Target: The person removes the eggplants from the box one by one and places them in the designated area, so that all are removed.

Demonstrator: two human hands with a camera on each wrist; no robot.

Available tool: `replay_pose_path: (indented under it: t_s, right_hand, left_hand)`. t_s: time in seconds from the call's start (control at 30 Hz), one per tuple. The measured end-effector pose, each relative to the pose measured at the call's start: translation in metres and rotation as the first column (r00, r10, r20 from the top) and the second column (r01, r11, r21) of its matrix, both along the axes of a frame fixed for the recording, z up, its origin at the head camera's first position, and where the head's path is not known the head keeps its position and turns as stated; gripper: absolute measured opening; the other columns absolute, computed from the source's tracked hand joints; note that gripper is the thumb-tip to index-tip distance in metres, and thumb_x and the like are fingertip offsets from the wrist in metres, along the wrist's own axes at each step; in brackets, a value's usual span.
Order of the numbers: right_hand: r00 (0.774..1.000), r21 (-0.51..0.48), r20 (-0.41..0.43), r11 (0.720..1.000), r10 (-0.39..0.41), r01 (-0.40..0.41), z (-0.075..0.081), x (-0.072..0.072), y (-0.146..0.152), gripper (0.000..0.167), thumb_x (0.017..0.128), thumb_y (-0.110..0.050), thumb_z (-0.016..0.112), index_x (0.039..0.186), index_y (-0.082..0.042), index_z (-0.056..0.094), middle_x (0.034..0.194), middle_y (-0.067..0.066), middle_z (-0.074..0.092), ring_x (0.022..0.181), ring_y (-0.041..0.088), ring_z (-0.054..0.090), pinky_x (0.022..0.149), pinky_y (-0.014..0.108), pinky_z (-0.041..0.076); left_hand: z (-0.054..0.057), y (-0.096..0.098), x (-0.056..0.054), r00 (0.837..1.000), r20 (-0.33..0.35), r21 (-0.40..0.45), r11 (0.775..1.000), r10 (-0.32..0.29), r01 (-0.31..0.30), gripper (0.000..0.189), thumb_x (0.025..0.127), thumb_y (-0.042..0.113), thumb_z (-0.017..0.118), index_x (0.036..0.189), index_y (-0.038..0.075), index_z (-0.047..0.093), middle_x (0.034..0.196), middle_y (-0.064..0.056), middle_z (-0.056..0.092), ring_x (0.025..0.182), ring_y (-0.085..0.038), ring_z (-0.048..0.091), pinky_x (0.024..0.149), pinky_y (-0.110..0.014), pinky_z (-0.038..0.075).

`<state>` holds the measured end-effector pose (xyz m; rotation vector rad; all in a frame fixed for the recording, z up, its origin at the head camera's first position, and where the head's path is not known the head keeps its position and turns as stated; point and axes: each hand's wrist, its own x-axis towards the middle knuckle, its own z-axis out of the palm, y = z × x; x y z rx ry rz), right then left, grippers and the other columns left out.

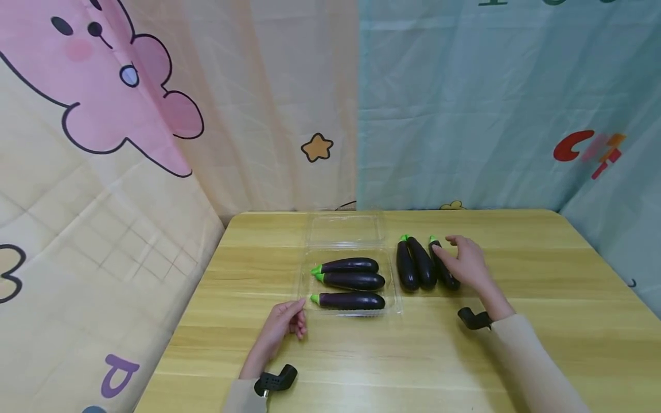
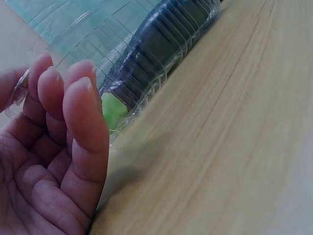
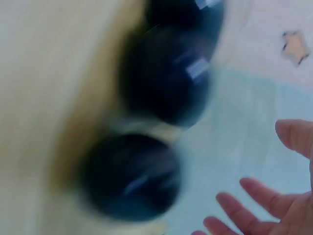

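A clear plastic clamshell box (image 1: 395, 304) lies on the table with its lid (image 1: 346, 229) folded back. Three dark purple eggplants (image 1: 353, 281) with green stems lie side by side in it. At its near left corner, my left hand (image 1: 283, 321) pinches the rim between thumb and fingers; the left wrist view shows the ribbed wall (image 2: 156, 78) beside the fingers. Three more eggplants (image 1: 422, 263) lie right of the box. Over the rightmost eggplant (image 1: 446, 272) is my right hand (image 1: 467, 264), fingers spread and apart from it in the right wrist view, where the eggplants (image 3: 134, 178) look blurred.
The wood-grain table (image 1: 361, 367) extends around the box, its back edge close behind the lid. Printed curtains (image 1: 279, 103) hang behind the table and along its sides. Black wrist cameras (image 1: 276, 380) sit on both wrists.
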<state>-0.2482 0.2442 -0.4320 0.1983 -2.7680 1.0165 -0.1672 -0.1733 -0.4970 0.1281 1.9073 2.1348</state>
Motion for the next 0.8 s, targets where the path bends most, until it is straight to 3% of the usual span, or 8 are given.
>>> replay_pose_path:
  t_s: [0.1, 0.33, 0.47, 0.6, 0.63, 0.7, 0.8]
  right_hand:
    - [0.994, 0.005, -0.055, 0.995, 0.098, -0.098, 0.010, -0.003, -0.019, 0.053, 0.097, -0.035, 0.055, 0.125, 0.009, 0.050, 0.122, 0.030, 0.050, 0.117, 0.047, 0.038, 0.096, 0.060, 0.030]
    - [0.944, 0.017, -0.022, 0.944, 0.329, -0.328, 0.033, -0.007, -0.068, 0.040, 0.096, -0.034, 0.057, 0.119, -0.002, 0.060, 0.118, 0.016, 0.058, 0.107, 0.035, 0.053, 0.090, 0.051, 0.042]
    - [0.872, 0.063, 0.035, 0.869, 0.489, -0.490, 0.041, -0.004, -0.096, 0.037, 0.096, -0.032, 0.058, 0.117, -0.002, 0.061, 0.113, 0.012, 0.062, 0.104, 0.030, 0.057, 0.086, 0.047, 0.046]
    - [0.764, 0.153, 0.166, 0.749, 0.623, -0.644, 0.041, -0.006, -0.125, 0.036, 0.094, -0.033, 0.060, 0.115, -0.004, 0.062, 0.109, 0.007, 0.063, 0.098, 0.024, 0.059, 0.084, 0.041, 0.048]
    - [0.747, 0.183, 0.200, 0.724, 0.635, -0.665, 0.039, -0.007, -0.131, 0.035, 0.094, -0.033, 0.061, 0.115, -0.004, 0.062, 0.109, 0.006, 0.063, 0.097, 0.022, 0.060, 0.085, 0.040, 0.048]
    - [0.728, 0.240, 0.249, 0.688, 0.639, -0.685, 0.037, -0.010, -0.141, 0.033, 0.092, -0.030, 0.064, 0.114, -0.005, 0.063, 0.107, 0.005, 0.063, 0.095, 0.021, 0.060, 0.084, 0.039, 0.048]
    - [0.737, 0.309, 0.287, 0.669, 0.611, -0.676, 0.035, -0.015, -0.152, 0.033, 0.089, -0.029, 0.067, 0.112, -0.006, 0.063, 0.102, 0.005, 0.062, 0.090, 0.020, 0.058, 0.082, 0.039, 0.047]
  left_hand:
    - [-0.001, -0.001, 0.000, 1.000, 0.003, 0.001, 1.000, -0.004, 0.004, 0.040, 0.099, 0.034, 0.049, 0.068, 0.009, 0.054, 0.062, -0.002, 0.056, 0.053, -0.012, 0.055, 0.050, -0.024, 0.048]
    - [-0.002, -0.001, 0.000, 1.000, -0.003, -0.007, 1.000, -0.007, 0.007, 0.040, 0.099, 0.034, 0.050, 0.069, 0.008, 0.053, 0.063, -0.003, 0.055, 0.054, -0.013, 0.055, 0.050, -0.024, 0.048]
    - [0.001, 0.002, -0.003, 1.000, -0.006, -0.015, 1.000, -0.001, 0.001, 0.040, 0.098, 0.034, 0.050, 0.069, 0.007, 0.053, 0.063, -0.004, 0.054, 0.054, -0.014, 0.054, 0.051, -0.024, 0.047]
    - [0.002, 0.001, -0.003, 1.000, -0.007, -0.017, 1.000, 0.004, -0.004, 0.040, 0.099, 0.033, 0.050, 0.068, 0.008, 0.053, 0.063, -0.003, 0.054, 0.053, -0.013, 0.054, 0.050, -0.024, 0.048]
    - [0.001, 0.001, -0.002, 1.000, -0.007, -0.017, 1.000, 0.002, -0.002, 0.040, 0.099, 0.033, 0.049, 0.068, 0.008, 0.053, 0.062, -0.003, 0.055, 0.053, -0.013, 0.055, 0.050, -0.024, 0.048]
    - [0.001, 0.000, -0.001, 1.000, -0.005, -0.013, 1.000, -0.004, 0.004, 0.040, 0.100, 0.032, 0.048, 0.068, 0.008, 0.053, 0.062, -0.003, 0.055, 0.053, -0.013, 0.055, 0.050, -0.024, 0.048]
    - [0.000, -0.001, 0.000, 1.000, -0.008, -0.006, 1.000, -0.013, 0.013, 0.040, 0.100, 0.031, 0.048, 0.068, 0.008, 0.053, 0.062, -0.003, 0.056, 0.053, -0.012, 0.055, 0.050, -0.024, 0.048]
